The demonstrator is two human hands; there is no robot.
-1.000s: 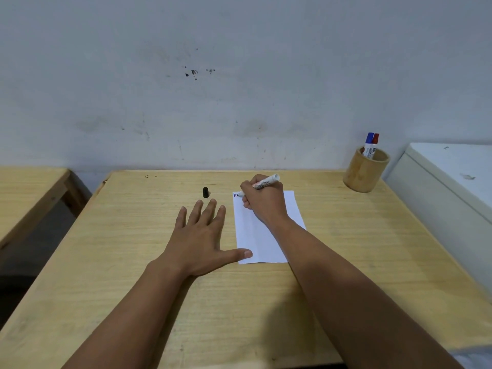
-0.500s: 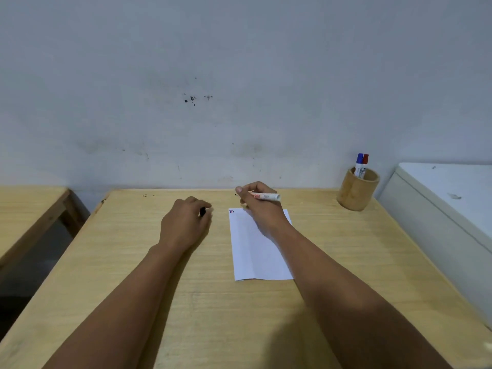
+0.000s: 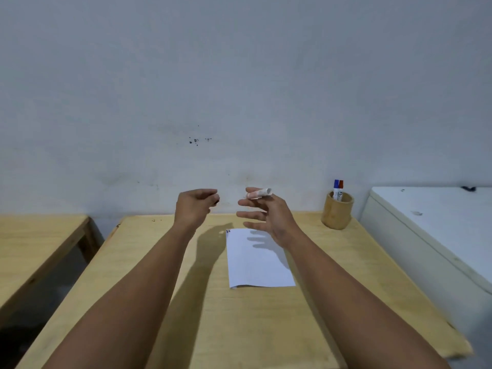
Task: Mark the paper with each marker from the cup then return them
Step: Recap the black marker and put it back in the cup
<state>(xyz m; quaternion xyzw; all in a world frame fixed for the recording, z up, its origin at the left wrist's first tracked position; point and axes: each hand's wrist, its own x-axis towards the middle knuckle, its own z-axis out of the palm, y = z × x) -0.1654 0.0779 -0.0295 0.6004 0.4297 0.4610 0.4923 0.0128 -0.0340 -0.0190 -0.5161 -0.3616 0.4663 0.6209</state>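
Both hands are raised above the far part of the wooden table [image 3: 239, 323]. My right hand [image 3: 269, 214] pinches a white marker [image 3: 259, 193] between thumb and forefinger, its other fingers spread. My left hand [image 3: 195, 209] is closed on a small black marker cap [image 3: 217, 201] that peeks out at its fingertips. The two hands face each other a short gap apart. Below them lies the white paper [image 3: 258, 259] with small ink marks at its top left corner. A bamboo cup [image 3: 336, 214] at the back right holds a blue-capped and a red-capped marker [image 3: 338, 189].
A white cabinet [image 3: 431, 235] stands against the table's right side. A second wooden table [image 3: 34, 241] sits to the left across a gap. A grey wall rises just behind the table.
My left hand picked the black cap off the table and lifted it. My right hand lifted the marker off the paper. The view tilted up.
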